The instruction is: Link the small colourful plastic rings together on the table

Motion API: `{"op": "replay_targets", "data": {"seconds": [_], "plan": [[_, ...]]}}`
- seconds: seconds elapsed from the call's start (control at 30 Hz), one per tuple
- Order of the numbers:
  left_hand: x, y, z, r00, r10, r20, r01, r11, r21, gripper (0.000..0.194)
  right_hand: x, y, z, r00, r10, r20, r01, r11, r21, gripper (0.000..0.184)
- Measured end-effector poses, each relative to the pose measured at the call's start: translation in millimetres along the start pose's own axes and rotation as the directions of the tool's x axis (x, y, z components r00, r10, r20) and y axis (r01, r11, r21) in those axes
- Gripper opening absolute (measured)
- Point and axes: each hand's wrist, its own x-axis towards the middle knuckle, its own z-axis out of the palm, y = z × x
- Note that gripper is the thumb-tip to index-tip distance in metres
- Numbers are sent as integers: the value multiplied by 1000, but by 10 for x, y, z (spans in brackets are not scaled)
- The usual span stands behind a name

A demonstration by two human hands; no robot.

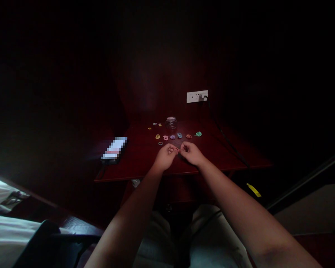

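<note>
My left hand (164, 157) pinches a small pinkish elastic band (177, 149) just above the dark red desk. My right hand (192, 153) meets it from the other side, fingers curled and tips closed at the same band. Beyond my fingers, small coloured bands lie in a row of little piles: yellow (158, 137), pink (165, 138), purple (172, 137), blue (179, 135), orange-red (188, 136) and green (198, 134). One greyish band (160, 143) rests alone nearer my left hand. A clear lidded jar (171, 124) stands behind the row.
Several loose bands, one of them a yellow band (149, 128), lie left of the jar. A phone with a lit screen (114, 149) is at the desk's left. On the back wall is a white socket (197, 96), its black cable (226, 137) running down the right side. A yellow strip (253, 190) shows lower right.
</note>
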Motion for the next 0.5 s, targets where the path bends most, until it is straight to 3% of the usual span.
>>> {"op": "replay_targets", "data": {"seconds": [0.5], "plan": [[11,-61,-13,1000,6,24,-6,1000,20,7,-2,-2,0,1000,-21,-7,21,1000,-20,13]]}}
